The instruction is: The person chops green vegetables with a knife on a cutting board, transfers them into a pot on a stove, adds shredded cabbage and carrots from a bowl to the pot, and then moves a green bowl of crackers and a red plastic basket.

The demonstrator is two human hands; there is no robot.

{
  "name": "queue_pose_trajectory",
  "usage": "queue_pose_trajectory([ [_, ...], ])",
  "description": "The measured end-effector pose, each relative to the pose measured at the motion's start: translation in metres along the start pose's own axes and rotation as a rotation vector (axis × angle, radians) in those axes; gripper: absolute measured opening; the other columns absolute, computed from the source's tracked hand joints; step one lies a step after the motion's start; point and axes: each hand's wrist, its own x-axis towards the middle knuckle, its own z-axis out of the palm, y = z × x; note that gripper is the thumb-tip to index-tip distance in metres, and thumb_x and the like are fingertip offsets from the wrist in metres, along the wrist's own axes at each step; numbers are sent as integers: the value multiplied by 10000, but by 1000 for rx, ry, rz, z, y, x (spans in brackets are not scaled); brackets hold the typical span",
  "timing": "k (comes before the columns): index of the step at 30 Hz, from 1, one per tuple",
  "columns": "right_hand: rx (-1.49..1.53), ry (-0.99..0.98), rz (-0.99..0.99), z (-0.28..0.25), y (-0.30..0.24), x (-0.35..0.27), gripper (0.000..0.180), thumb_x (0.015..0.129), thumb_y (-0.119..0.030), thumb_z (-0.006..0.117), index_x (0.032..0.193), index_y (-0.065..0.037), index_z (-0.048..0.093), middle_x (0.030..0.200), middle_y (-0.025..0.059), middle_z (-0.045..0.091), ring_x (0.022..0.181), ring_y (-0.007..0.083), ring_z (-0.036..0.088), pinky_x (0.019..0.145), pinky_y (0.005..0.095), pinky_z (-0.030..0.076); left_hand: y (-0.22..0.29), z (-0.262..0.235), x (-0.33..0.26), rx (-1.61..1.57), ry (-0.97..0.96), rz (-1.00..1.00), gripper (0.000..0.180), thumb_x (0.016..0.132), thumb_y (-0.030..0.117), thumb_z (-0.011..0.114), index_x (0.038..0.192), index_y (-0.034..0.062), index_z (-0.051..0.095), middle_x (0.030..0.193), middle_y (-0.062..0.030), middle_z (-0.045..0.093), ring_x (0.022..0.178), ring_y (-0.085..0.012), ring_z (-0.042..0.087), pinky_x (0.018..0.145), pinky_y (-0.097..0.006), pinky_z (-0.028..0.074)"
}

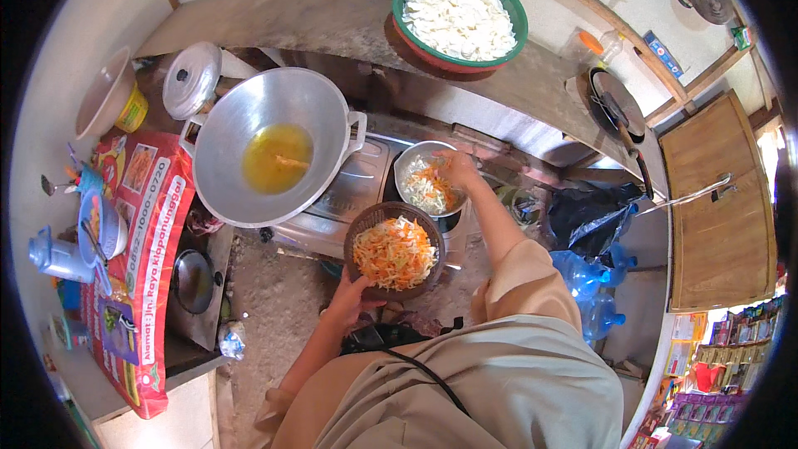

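The stove (357, 173) is a metal one, its top dull silver and partly covered by the pans. The largest pan is the wok (218, 137), a wide, pale-grey metal bowl with loop handles, with a pool of yellow liquid (264, 150) and a golden-brown piece (289, 163) at its bottom. Next in size comes the basket (380, 214), round and dark brown, its wall apparently woven. Smaller is the pot (409, 160), round and silvery, on the stove's right side. The heap (397, 254) in the basket is a loose mound of thin shreds, orange and pale yellow-white with hints of green, spread over most of the basket. The batch (429, 191) in the pot is a smaller pile of similar orange and whitish shreds. The basket lies in front of the pot and slightly to its left, right at the left hand (349, 298), which grips its near-left edge, the thumb up against the rim. The pot is under the right hand (454, 170), whose fingers reach down over its far-right side to the batch; whether they close on any shreds, I cannot tell.
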Motion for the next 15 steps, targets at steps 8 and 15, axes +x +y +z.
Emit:
queue_pose_trajectory([
  [8, -169, 263, -273, 16, 10, -11, 327, 704, -77, 620, 1027, -118, 599, 958, 153, 584, 946, 302, 541, 852, 354, 421, 11, -2, -8, 9, 27, 53, 632, 758, 92, 510, 1290, 170, 179, 1214, -112, 395, 977, -307, 525, 675, -444, 528],
  [15, 197, 26, -113, -22, -50, -55, 120, 741, -73, 587, 846, -40, 635, 787, 139, 614, 724, 228, 594, 656, 335, 471, 15, -1, -7, -14, -6, 86, 598, 781, 94, 492, 1281, 179, 175, 1207, -121, 392, 986, -308, 518, 702, -451, 526],
])
